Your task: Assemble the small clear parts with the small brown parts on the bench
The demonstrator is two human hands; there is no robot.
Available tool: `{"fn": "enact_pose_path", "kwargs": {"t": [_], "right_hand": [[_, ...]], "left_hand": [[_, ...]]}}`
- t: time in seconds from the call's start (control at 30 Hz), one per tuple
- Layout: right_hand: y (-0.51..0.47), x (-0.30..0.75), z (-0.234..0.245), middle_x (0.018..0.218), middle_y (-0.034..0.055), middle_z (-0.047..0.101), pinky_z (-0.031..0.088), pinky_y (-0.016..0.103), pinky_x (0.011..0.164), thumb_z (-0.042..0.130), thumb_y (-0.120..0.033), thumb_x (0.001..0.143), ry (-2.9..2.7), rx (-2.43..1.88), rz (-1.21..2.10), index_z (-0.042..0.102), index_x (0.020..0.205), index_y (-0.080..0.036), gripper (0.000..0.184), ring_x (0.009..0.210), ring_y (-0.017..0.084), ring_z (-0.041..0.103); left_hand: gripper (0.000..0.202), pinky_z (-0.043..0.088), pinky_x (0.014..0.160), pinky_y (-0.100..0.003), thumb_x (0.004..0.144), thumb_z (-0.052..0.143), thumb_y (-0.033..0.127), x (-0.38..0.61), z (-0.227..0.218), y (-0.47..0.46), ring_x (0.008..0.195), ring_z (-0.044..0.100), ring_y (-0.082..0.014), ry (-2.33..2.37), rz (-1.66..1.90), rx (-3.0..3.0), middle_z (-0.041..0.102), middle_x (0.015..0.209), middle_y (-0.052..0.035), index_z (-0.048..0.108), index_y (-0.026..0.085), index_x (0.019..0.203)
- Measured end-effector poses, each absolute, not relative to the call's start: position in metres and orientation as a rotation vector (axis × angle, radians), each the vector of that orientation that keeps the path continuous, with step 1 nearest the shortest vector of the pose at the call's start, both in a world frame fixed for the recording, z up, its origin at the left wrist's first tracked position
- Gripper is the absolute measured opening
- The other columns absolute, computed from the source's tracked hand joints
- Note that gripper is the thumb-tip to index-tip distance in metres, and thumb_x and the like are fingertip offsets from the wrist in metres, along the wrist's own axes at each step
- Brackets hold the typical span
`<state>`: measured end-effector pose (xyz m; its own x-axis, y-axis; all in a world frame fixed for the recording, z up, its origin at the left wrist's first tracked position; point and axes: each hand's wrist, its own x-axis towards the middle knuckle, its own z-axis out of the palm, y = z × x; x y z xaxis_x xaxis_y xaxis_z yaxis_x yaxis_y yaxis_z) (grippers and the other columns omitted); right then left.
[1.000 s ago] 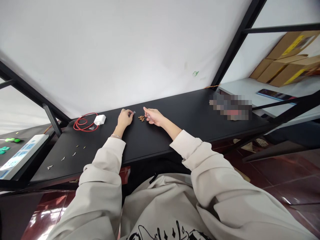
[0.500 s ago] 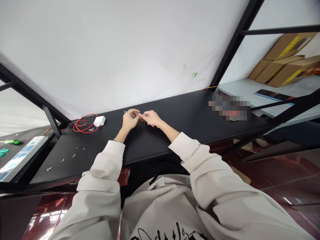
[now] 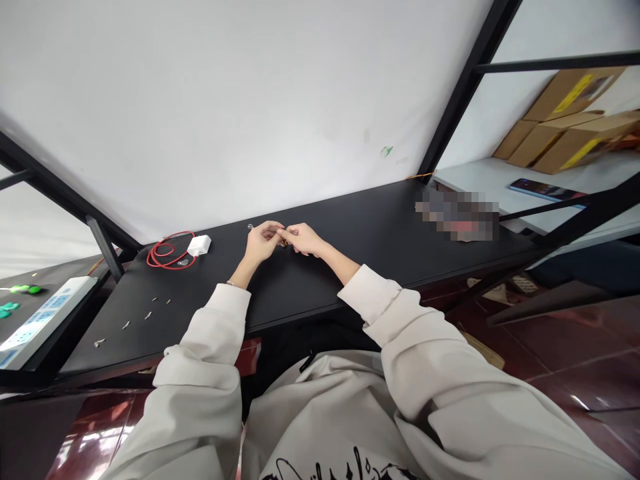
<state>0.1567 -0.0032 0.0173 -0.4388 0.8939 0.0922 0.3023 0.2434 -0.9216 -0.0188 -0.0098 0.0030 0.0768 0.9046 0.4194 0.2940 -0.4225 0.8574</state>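
A white wall fills the upper part of the frame, and a black metal frame runs along it. Below stretches a long black counter, with dark red glossy floor tiles at lower right. The person's cream sweatshirt, with black print on the chest, fills the bottom of the view. At upper right, cardboard boxes sit on a white shelf beside a smartphone. At far left lies a white power strip, with green objects beyond it. A pixelated patch hides whatever lies on the counter's right end.

Near the counter's middle, the left hand and right hand reach in from both sleeves, and their fingertips meet. The grip of each hand is brought together above a small cluster of brown bits, mostly hidden beneath the fingers. Whether either hand pinches anything is too small to tell. A tiny round metal item lies just beyond the left hand. Left of it are a coiled red cable and a white charger, touching each other. Small metal pieces are scattered at lower left of the counter.
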Motion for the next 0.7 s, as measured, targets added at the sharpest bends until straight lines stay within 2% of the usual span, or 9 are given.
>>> {"fn": "enact_pose_path", "kwargs": {"t": [0.17, 0.3, 0.5, 0.7], "right_hand": [[-0.0027, 0.1558, 0.0164, 0.044, -0.0033, 0.051, 0.022, 0.018, 0.026, 0.054, -0.059, 0.097, -1.842, -1.124, 1.194, 0.051, 0.069, -0.019, 0.049, 0.025, 0.006, 0.037], [-0.0024, 0.1547, 0.0152, 0.044, -0.0034, 0.05, 0.022, 0.019, 0.025, 0.055, -0.059, 0.097, -1.812, -1.121, 1.202, 0.052, 0.069, -0.019, 0.048, 0.024, 0.007, 0.036], [-0.0017, 0.1536, 0.0141, 0.043, -0.0038, 0.048, 0.022, 0.019, 0.026, 0.054, -0.06, 0.097, -1.734, -1.137, 1.246, 0.052, 0.071, -0.019, 0.049, 0.025, 0.006, 0.034], [-0.0027, 0.1527, 0.0154, 0.042, -0.0047, 0.047, 0.022, 0.018, 0.026, 0.052, -0.057, 0.099, -1.7, -1.109, 1.276, 0.051, 0.072, -0.019, 0.047, 0.026, 0.006, 0.033]], "left_hand": [[0.028, 0.062, 0.07, -0.03, 0.077, 0.077, 0.034, -0.0198, 0.0028, -0.0064, 0.071, 0.071, -0.0174, 1.255, 1.432, 1.807, 0.074, 0.081, -0.0064, 0.075, 0.016, 0.099], [0.026, 0.06, 0.065, -0.029, 0.072, 0.081, 0.035, -0.0217, 0.0016, -0.0045, 0.068, 0.07, -0.0168, 1.331, 1.5, 1.759, 0.073, 0.078, -0.0053, 0.071, 0.016, 0.088], [0.022, 0.063, 0.078, -0.036, 0.073, 0.08, 0.032, -0.0225, -0.0025, -0.0031, 0.081, 0.075, -0.0225, 1.307, 1.462, 1.769, 0.076, 0.086, -0.007, 0.073, 0.017, 0.087], [0.022, 0.064, 0.084, -0.041, 0.073, 0.08, 0.031, -0.02, -0.0012, -0.0051, 0.084, 0.076, -0.0245, 1.284, 1.463, 1.752, 0.077, 0.088, -0.008, 0.075, 0.017, 0.089]]}}
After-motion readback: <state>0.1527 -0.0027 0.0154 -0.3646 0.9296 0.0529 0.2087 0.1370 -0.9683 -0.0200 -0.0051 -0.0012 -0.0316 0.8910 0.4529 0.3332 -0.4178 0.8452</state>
